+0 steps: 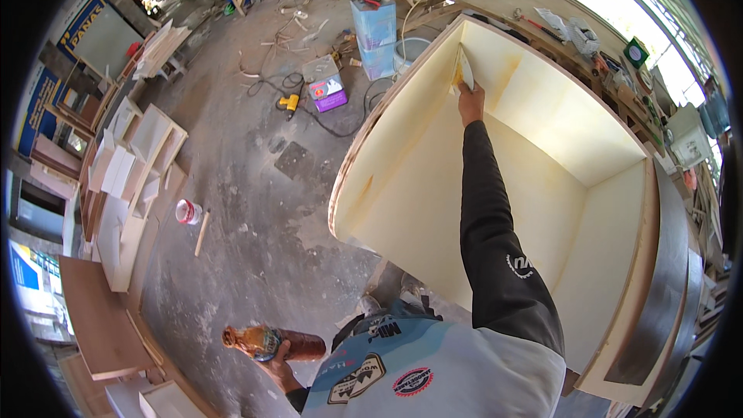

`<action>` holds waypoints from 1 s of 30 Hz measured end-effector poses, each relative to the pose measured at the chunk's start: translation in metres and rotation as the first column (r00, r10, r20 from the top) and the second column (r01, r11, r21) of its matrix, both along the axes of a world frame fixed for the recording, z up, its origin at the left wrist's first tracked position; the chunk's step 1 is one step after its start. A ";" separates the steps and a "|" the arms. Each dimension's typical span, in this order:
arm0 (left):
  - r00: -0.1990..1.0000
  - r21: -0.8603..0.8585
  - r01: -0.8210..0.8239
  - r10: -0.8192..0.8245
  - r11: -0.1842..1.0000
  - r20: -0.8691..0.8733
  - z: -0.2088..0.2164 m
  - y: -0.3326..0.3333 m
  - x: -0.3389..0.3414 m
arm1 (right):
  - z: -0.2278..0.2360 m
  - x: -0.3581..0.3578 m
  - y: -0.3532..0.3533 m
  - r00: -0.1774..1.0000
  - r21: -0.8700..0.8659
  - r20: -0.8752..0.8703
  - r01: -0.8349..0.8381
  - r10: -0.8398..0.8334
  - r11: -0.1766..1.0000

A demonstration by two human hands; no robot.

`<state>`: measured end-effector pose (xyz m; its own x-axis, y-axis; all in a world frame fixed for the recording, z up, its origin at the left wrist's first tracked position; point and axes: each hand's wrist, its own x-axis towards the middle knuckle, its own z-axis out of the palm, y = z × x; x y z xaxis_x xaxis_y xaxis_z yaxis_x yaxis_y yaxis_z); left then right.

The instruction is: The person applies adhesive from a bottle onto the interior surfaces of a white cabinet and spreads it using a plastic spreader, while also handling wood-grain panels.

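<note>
My right arm reaches deep into a large white-lined wooden cabinet box (534, 209). In its far left corner my right hand (470, 104) is closed on a thin, pale, flat spreader (466, 70), whose tip is against the corner. Yellowish-brown smears show on the inner walls around it. Down at the lower left, away from the box, my left hand (280, 365) is wrapped around a glass bottle (306, 345) of reddish-brown contents. The bottle lies nearly level, its neck pointing left.
A yellow cordless drill (289, 102), a purple box (330, 101) and loose cables are on the concrete floor. Beyond them stands a tall blue bin (374, 35). A small pail (188, 212) and a wooden stick (202, 234) lie left, near stacked cabinet parts (143, 162).
</note>
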<state>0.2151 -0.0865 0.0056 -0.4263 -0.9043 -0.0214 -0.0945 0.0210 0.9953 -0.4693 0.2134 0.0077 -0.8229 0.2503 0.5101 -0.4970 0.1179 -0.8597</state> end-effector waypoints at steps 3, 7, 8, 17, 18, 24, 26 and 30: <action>0.998 -0.011 0.025 -0.025 1.000 -0.055 -0.006 -0.009 0.000 | 0.002 0.033 -0.006 0.973 -0.105 0.166 -0.147 0.163 0.984; 0.985 0.012 0.175 -0.175 0.984 0.004 0.011 -0.023 -0.027 | 0.003 0.136 -0.029 0.959 0.070 0.260 -0.134 0.112 0.988; 0.973 -0.002 0.230 -0.230 0.973 -0.003 0.012 -0.027 -0.040 | -0.013 0.157 -0.028 0.910 0.134 0.396 -0.190 0.123 0.973; 0.919 -0.057 0.385 -0.388 0.921 -0.070 0.004 -0.059 -0.084 | 0.011 0.438 -0.108 0.690 -0.065 0.383 -0.643 0.614 0.763; 0.915 -0.063 0.390 -0.394 0.919 -0.088 0.005 -0.053 -0.087 | 0.012 0.444 -0.102 0.624 -0.082 0.363 -0.719 0.692 0.690; 0.930 -0.048 0.352 -0.355 0.935 -0.097 -0.003 -0.051 -0.062 | 0.003 0.330 -0.067 0.910 0.031 0.415 -0.006 -0.007 0.999; 0.945 -0.026 0.295 -0.295 0.955 -0.139 -0.003 -0.039 -0.059 | -0.007 0.249 -0.054 0.938 -0.057 0.344 0.076 -0.052 0.995; 0.962 0.000 0.248 -0.247 0.969 -0.114 0.000 -0.030 -0.042 | -0.001 0.109 -0.037 0.928 -0.024 0.253 0.289 -0.274 0.957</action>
<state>0.1732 -0.1162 0.0060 -0.6371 -0.7703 0.0278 0.0245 0.0158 0.9996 -0.3605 0.1762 0.0070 -0.8112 0.5137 0.2794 -0.2248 0.1672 -0.9600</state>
